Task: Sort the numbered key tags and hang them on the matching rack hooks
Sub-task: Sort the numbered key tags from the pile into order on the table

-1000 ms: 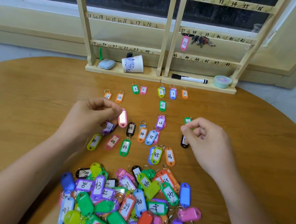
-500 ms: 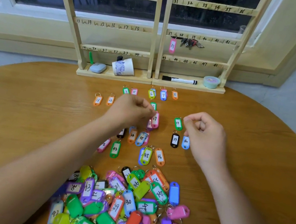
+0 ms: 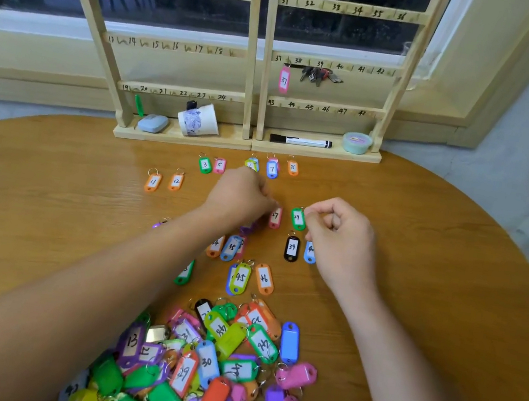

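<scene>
Two wooden racks [image 3: 254,60] with numbered hooks stand at the table's far edge. A pink tag 37 [image 3: 284,80] hangs on the right rack. Sorted tags lie in rows on the table: 3 [image 3: 205,164], 7 [image 3: 272,169], 11 [image 3: 153,181], 39 [image 3: 291,248], 45 [image 3: 240,278]. A mixed pile of tags [image 3: 202,364] sits close to me. My left hand [image 3: 243,197] pinches the top of a pink tag 27 [image 3: 275,217], which lies on the table. My right hand [image 3: 337,232] is curled, its fingertips right beside a green tag 29 [image 3: 298,219].
A bunch of keys [image 3: 317,75] hangs near hook 39. On the rack bases lie a tipped paper cup [image 3: 199,120], a blue case [image 3: 152,123], a black marker [image 3: 300,141] and a round tub [image 3: 355,142]. The round wooden table [image 3: 437,262] curves away at the right.
My left hand carried the pink tag 27 rightward and forward and set it down beside the green tag 29. My right hand stayed in about the same place.
</scene>
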A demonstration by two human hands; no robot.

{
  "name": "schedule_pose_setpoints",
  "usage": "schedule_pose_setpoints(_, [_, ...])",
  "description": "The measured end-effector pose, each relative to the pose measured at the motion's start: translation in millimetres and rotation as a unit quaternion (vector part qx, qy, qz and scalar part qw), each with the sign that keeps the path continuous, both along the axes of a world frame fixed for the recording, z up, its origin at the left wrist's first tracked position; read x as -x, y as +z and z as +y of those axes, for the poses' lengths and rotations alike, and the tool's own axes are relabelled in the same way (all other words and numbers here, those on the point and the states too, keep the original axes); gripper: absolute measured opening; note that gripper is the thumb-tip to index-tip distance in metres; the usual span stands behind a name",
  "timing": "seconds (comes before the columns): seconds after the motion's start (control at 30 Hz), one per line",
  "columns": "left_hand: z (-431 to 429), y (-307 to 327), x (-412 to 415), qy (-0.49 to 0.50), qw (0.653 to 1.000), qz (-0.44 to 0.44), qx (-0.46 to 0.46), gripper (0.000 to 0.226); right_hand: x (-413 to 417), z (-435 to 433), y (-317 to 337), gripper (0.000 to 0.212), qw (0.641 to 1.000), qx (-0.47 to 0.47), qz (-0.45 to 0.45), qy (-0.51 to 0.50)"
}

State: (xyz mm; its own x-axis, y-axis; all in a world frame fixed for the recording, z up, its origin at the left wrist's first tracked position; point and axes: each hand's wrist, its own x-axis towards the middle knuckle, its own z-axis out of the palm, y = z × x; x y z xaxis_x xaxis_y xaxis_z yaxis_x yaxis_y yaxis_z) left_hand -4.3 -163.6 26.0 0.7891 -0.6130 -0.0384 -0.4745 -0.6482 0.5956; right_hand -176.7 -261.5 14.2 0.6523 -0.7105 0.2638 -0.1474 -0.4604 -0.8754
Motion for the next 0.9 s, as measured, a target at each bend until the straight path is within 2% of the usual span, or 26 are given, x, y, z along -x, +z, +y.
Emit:
schedule_pose_setpoints(0.33, [4.8, 1.5, -2.3, -0.006, 0.997, -0.053, -0.057, 0.021, -0.7, -0.3, -1.8, 0.016, 1.0, 0.011, 0.0, 0.006])
schedule_pose_setpoints(0.47, [14.0, 8.4, -6.0, 0.002, 0.998, -0.065, -0.018, 0.009, -0.3, -0.6, -1.0, 0.016, 1.0, 0.017, 0.004, 0.006])
schedule_pose_setpoints(0.67, [39.1, 23.9, -0.1, -0.021, 0.996, -0.087, 0.021, 0.005, -0.4, -0.9, -1.3, 0.015, 0.999, 0.013, 0.019, 0.029])
schedule_pose_setpoints(0.9, [103.1, 28.3, 27.1, -0.053, 0.996, -0.036, 0.061, 0.009, 4.5, 7.9, 1.1, 0.015, 0.984, 0.024, 0.123, 0.123])
